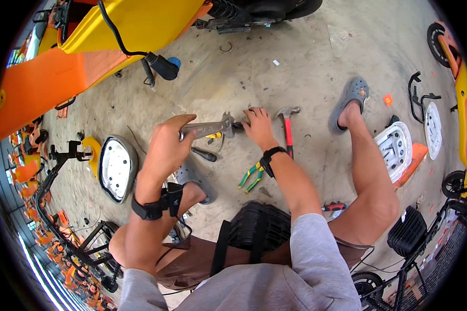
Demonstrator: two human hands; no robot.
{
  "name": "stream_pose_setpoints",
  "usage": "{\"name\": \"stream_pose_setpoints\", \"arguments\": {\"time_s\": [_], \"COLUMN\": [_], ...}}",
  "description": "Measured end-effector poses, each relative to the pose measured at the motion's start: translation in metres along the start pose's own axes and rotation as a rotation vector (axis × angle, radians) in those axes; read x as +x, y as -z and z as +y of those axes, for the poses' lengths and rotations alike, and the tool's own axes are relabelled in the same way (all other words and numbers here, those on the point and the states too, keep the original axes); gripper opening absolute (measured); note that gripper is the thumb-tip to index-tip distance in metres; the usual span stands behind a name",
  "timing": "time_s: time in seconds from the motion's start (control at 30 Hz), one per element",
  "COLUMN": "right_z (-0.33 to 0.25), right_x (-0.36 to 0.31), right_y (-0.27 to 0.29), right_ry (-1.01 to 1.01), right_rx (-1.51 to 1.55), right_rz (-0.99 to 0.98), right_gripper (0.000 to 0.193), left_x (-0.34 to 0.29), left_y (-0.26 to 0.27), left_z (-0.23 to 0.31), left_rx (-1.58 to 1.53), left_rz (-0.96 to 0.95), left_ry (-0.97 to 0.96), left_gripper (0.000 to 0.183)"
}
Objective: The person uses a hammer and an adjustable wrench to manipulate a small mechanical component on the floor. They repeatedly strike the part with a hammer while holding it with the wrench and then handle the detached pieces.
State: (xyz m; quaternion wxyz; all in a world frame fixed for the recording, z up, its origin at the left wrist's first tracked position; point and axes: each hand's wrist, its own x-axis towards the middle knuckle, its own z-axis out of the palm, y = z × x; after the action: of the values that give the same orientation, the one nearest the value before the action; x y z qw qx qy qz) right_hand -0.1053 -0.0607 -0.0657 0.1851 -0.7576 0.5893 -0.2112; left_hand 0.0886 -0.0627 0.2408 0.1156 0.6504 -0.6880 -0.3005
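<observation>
My left hand (170,136) is closed round the handle of a silver adjustable wrench (207,127), held low over the concrete floor. The wrench's jaw points right, at a small dark part (237,126). Against that part, my right hand (259,127) has its thumb and fingers closed; its exact shape is mostly hidden. Just right of this hand lies a hammer (288,133) with a red handle. Pliers with green and yellow grips (251,177) rest nearer me, and a black-handled screwdriver (204,154) lies below the wrench. Something yellow (214,136) shows partly behind the wrench.
A yellow and orange vehicle body (129,31) fills the upper left. Upturned seats with white undersides lie at left (117,168) and right (394,151). My clogs (354,98) flank the tools. A red-handled tool (334,206) lies by my right leg.
</observation>
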Motion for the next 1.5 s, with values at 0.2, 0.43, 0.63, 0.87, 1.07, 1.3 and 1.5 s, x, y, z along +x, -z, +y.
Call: {"name": "stream_pose_setpoints", "arguments": {"time_s": [0.2, 0.43, 0.63, 0.87, 1.07, 1.3, 1.5], "right_z": [-0.015, -0.007, -0.053, -0.132, -0.212, -0.256, -0.277], "right_x": [-0.010, -0.020, -0.048, -0.063, -0.033, -0.033, -0.040], "right_y": [0.022, -0.002, 0.031, 0.092, 0.224, 0.323, 0.349], "right_ry": [-0.063, -0.200, -0.590, -1.164, -0.766, -0.324, -0.155], "right_rx": [-0.040, -0.121, 0.310, 1.702, 1.878, 1.645, 1.561], "right_rz": [-0.239, -0.279, 0.358, -0.233, -0.025, 0.207, 0.088], "right_gripper": [0.039, 0.039, 0.034, 0.059, 0.043, 0.037, 0.032], "left_x": [0.016, 0.020, -0.009, -0.115, -0.196, -0.204, -0.209], "left_y": [0.018, -0.044, -0.049, -0.020, -0.004, -0.011, 0.014], "left_z": [0.013, -0.025, -0.087, -0.047, 0.040, 0.057, 0.055], "left_rx": [0.501, 0.976, 0.316, -0.174, -0.990, -1.192, -1.243], "left_rz": [-0.270, -0.386, -0.745, -0.441, -0.363, -0.511, -0.528], "left_ry": [-0.052, -0.183, 0.362, 0.333, 0.345, 0.288, 0.202], "left_gripper": [0.033, 0.025, 0.041, 0.043, 0.036, 0.036, 0.038]}}
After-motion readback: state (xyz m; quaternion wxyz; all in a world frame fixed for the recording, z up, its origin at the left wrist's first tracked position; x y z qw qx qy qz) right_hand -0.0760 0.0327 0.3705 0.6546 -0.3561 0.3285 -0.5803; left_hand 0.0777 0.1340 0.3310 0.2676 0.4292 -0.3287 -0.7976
